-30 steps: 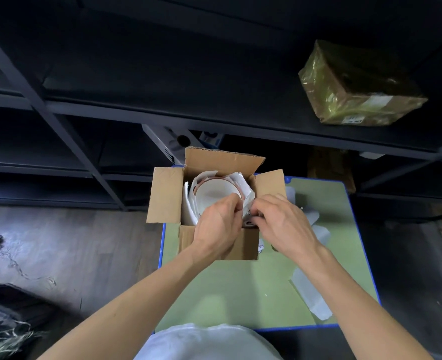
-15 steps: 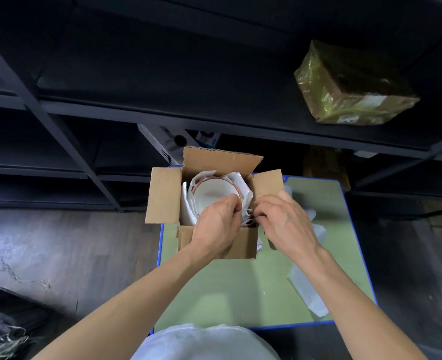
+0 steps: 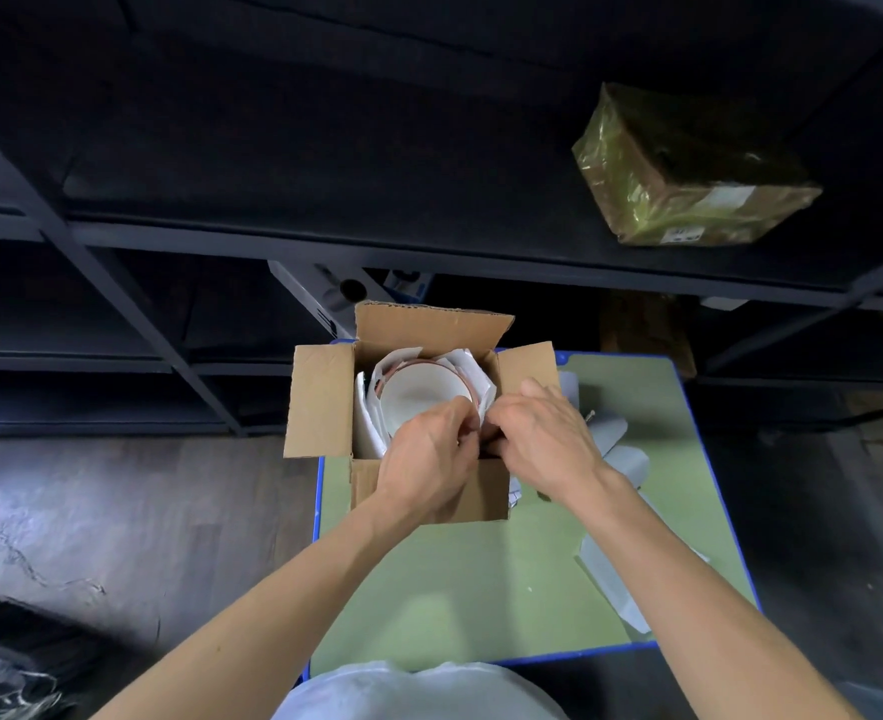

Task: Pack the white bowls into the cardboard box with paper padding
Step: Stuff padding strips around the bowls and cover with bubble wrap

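An open cardboard box (image 3: 320,407) stands on the far left part of a green table (image 3: 481,589). Inside it lies a white bowl (image 3: 418,394) with a reddish rim, and white paper padding (image 3: 468,368) is tucked around the bowl. My left hand (image 3: 429,459) reaches over the box's near wall, its fingers curled at the bowl's near rim, where they pinch the padding. Right beside it, my right hand (image 3: 543,439) curls into the near right corner on the same padding. The fingertips of both hands are hidden.
Loose white paper sheets (image 3: 611,579) lie on the table to the right of the box. Dark metal shelving (image 3: 429,252) rises behind the table, with a plastic-wrapped parcel (image 3: 689,168) on its upper right shelf. Black bags (image 3: 3,657) lie on the floor at the left.
My hands have drawn slightly closer together at the bowl's near right rim. The box and the bowl have stayed in place.
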Demonstrator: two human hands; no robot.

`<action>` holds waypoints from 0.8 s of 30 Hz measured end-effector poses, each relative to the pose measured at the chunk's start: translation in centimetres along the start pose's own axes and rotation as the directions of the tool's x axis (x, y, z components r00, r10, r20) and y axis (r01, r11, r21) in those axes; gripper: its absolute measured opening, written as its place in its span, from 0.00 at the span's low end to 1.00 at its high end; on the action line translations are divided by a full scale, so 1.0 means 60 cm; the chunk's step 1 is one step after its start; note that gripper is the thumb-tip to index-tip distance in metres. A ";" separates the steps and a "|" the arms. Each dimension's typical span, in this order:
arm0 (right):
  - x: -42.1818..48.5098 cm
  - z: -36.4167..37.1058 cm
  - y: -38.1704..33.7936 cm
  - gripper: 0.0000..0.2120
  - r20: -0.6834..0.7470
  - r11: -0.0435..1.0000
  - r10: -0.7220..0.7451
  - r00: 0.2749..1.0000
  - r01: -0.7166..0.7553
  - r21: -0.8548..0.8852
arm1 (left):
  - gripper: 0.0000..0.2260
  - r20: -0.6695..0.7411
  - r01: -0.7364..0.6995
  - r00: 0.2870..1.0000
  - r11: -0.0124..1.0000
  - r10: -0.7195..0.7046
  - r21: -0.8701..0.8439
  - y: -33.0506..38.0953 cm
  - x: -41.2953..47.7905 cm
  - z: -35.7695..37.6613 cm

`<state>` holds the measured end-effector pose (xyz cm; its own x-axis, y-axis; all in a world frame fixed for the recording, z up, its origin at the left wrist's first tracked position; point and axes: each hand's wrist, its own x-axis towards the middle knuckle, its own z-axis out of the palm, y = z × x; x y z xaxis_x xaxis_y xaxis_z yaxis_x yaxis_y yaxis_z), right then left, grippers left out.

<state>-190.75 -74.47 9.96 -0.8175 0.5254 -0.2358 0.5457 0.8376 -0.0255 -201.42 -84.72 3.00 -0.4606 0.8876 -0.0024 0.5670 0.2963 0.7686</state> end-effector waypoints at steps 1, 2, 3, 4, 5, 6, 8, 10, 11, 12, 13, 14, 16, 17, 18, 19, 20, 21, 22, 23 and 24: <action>-0.006 -0.004 0.007 0.08 -0.029 0.999 -0.001 1.000 0.003 0.042 | 0.02 0.000 -0.006 1.000 1.000 0.006 0.005 0.000 0.000 -0.001; -0.013 -0.008 0.016 0.07 -0.069 0.996 0.010 0.998 -0.003 0.093 | 0.03 -0.001 -0.013 1.000 1.000 0.013 0.013 0.000 0.000 -0.001; -0.022 -0.012 0.024 0.06 -0.118 0.990 0.023 0.993 -0.006 0.140 | 0.03 -0.002 -0.020 1.000 1.000 0.020 0.021 -0.001 0.000 0.000; -0.029 -0.014 0.033 0.06 -0.163 0.985 0.030 0.986 -0.002 0.171 | 0.03 0.000 -0.022 1.000 0.999 0.022 0.027 -0.001 0.001 0.000; -0.035 -0.016 0.039 0.06 -0.197 0.983 0.028 0.980 0.008 0.182 | 0.04 0.002 -0.019 1.000 0.999 0.019 0.032 0.000 0.002 0.001; -0.040 -0.016 0.043 0.06 -0.215 0.984 0.019 0.976 0.020 0.179 | 0.04 0.004 -0.011 1.000 0.999 0.011 0.037 0.000 0.002 0.001; -0.046 -0.013 0.047 0.07 -0.217 0.986 -0.005 0.976 0.041 0.160 | 0.05 0.005 0.005 1.000 0.999 -0.006 0.049 0.001 0.003 0.002; -0.051 -0.006 0.049 0.07 -0.217 0.985 -0.025 0.976 0.061 0.160 | 0.06 0.008 0.018 1.000 0.997 -0.019 0.071 0.003 0.003 0.001; -0.054 0.000 0.049 0.07 -0.228 0.984 -0.036 0.973 0.074 0.160 | 0.07 0.009 0.026 1.000 0.996 -0.027 0.087 0.004 0.003 0.001; -0.057 0.005 0.048 0.07 -0.245 0.984 -0.048 0.968 0.089 0.156 | 0.08 0.010 0.035 0.999 0.994 -0.036 0.101 0.006 0.002 0.001; -0.060 0.011 0.047 0.07 -0.263 0.983 -0.058 0.963 0.100 0.151 | 0.08 0.007 0.043 0.999 0.993 -0.044 0.111 0.008 0.002 0.001; -0.063 0.016 0.045 0.07 -0.275 0.983 -0.063 0.959 0.108 0.149 | 0.09 0.001 0.050 0.999 0.992 -0.051 0.118 0.010 0.001 0.001; -0.067 0.025 0.042 0.08 -0.281 0.982 -0.090 0.956 0.131 0.133 | 0.10 -0.007 0.065 0.998 0.990 -0.064 0.126 0.014 0.000 0.000; -0.068 0.028 0.039 0.09 -0.262 0.983 -0.118 0.958 0.150 0.106 | 0.10 -0.007 0.073 0.997 0.989 -0.072 0.125 0.015 -0.001 -0.001; -0.067 0.031 0.037 0.11 -0.221 0.983 -0.151 0.964 0.171 0.071 | 0.10 -0.006 0.079 0.997 0.989 -0.079 0.123 0.018 -0.001 -0.001; -0.066 0.033 0.034 0.12 -0.169 0.981 -0.178 0.969 0.188 0.043 | 0.10 -0.003 0.082 0.997 0.989 -0.082 0.122 0.020 -0.001 -0.002; -0.062 0.034 0.030 0.13 -0.120 0.980 -0.196 0.973 0.200 0.022 | 0.10 -0.003 0.082 0.997 0.990 -0.082 0.119 0.021 -0.001 -0.003; -0.058 0.034 0.027 0.14 -0.085 0.979 -0.203 0.976 0.204 0.009 | 0.09 -0.006 0.079 0.997 0.990 -0.078 0.121 0.021 -0.002 -0.004; -0.054 0.033 0.026 0.14 -0.063 0.980 -0.200 0.978 0.200 0.003 | 0.09 -0.008 0.074 0.997 0.989 -0.073 0.130 0.023 -0.003 -0.004; -0.051 0.031 0.026 0.13 -0.049 0.981 -0.196 0.979 0.196 -0.001 | 0.09 -0.010 0.073 0.997 0.988 -0.072 0.139 0.024 -0.003 -0.004; -0.048 0.030 0.025 0.13 -0.034 0.981 -0.192 0.981 0.191 -0.006 | 0.08 -0.013 0.076 0.997 0.987 -0.075 0.144 0.025 -0.003 -0.003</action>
<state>-187.23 -75.01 8.86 -0.9127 0.3601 -0.1931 0.3780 0.9236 -0.0641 -200.60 -84.53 4.29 -0.5105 0.8583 -0.0516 0.6228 0.4104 0.6661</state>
